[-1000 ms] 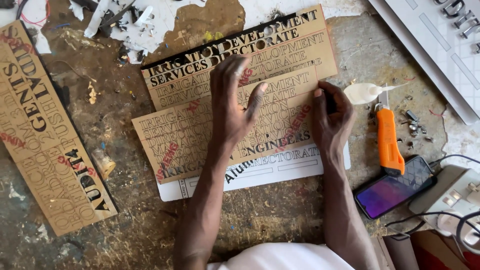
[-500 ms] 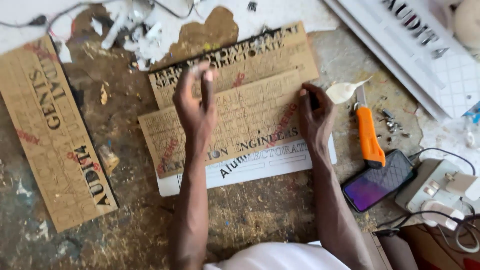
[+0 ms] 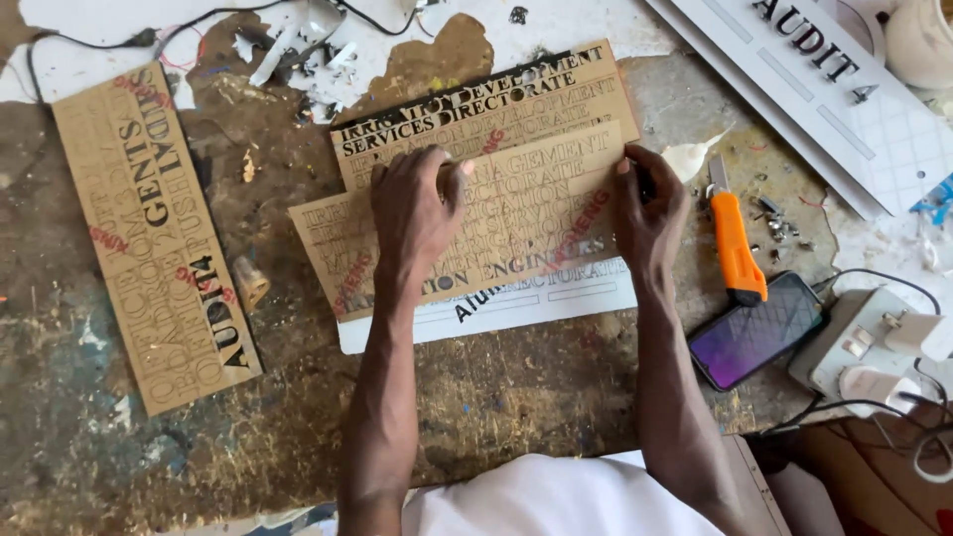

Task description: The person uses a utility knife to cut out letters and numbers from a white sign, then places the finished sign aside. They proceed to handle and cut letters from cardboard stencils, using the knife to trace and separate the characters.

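- The step in hand looks like lining up a brown card stencil sheet [image 3: 496,213] over a white sign plate [image 3: 516,310] on the worn table [image 3: 516,397].
- The left hand [image 3: 415,213] lies flat on the stencil, its grip spread, fingers pressing down and closed on nothing.
- The right hand [image 3: 650,203] is at the stencil's right edge; its fingers curl over that edge, but whether they pinch the sheet or only press it I cannot tell.
- The stencil lies under both grips, tilted, overlapping a second stencil [image 3: 486,99] just beyond the fingertips; the white plate shows along its near edge, towards the wrists.
- To the outside of the right grip lies an orange utility knife [image 3: 733,243], and beyond it a phone [image 3: 754,330]; well outside the left grip lies a third stencil [image 3: 154,233].
- Next, judging by the skew, the sheet wants squaring to the plate with steady downward pressure, so it does not slip.
- Against half a second ago, the left hand has come down from a raised, fingers-up pose to flat contact, and the right hand sits much as it did.
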